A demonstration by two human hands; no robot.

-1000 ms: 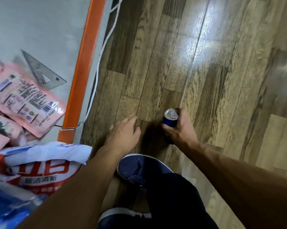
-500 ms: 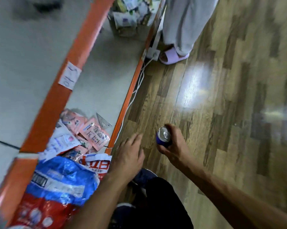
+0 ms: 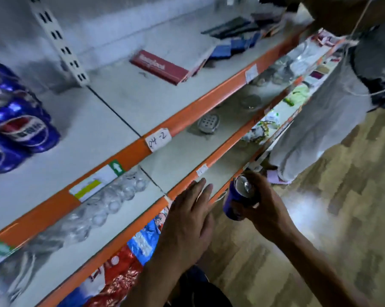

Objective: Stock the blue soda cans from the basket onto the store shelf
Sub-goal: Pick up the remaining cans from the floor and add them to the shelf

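The can (image 3: 235,202) in my right hand (image 3: 264,209) is smooth, glossy blue metal with a bright silver top. At the left edge, the shelved cans (image 3: 20,127) shine the same blue. The shelf boards (image 3: 94,134) look like matt, pale painted metal. Their orange edge strips (image 3: 187,111) are glossier and carry matt paper labels (image 3: 158,139). At lower centre, crinkled foil bags (image 3: 125,269) glint. The floor (image 3: 353,196) at right is wood-grain plank with a sheen.
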